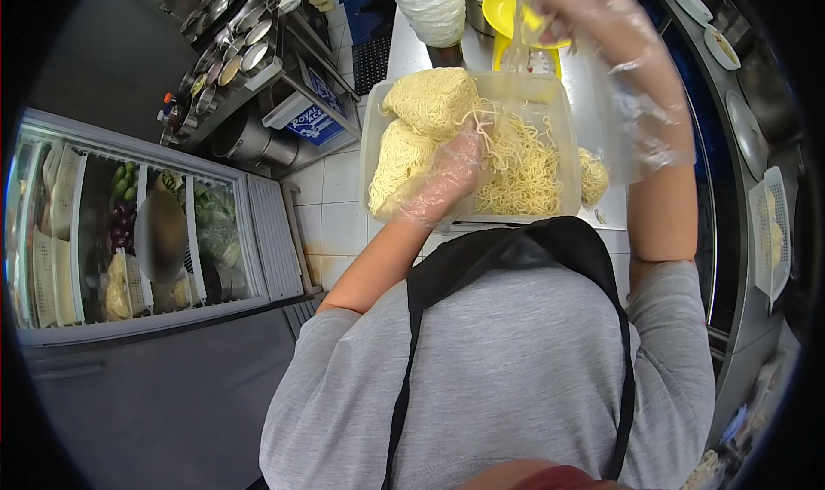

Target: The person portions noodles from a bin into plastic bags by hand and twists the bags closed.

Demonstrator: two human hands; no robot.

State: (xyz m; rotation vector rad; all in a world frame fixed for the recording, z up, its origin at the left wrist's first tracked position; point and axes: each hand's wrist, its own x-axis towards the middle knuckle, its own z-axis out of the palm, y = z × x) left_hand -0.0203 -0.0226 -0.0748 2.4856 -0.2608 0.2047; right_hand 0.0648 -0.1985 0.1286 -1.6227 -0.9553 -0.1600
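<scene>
A translucent plastic tub (570,176) of yellow noodles stands in front of me. Loose noodles (524,168) fill its right side, and two packed bundles of noodles (430,103) are on its left. My left hand (451,172), in a clear plastic glove, is inside the tub with its fingers closed on some noodle strands. Raised beyond the tub's far right corner is my gloved right hand (584,9), near a yellow kitchen scale (503,56) with a yellow pan (498,13). Blurred pale strands hang from its closed fingers.
Bagged noodles (593,176) lie right of the tub on the steel table (601,129). Behind the tub are a stack wrapped in plastic (430,9) and a metal pot (473,13). A glass-topped fridge (129,232) is at left; plates (722,47) line the right counter.
</scene>
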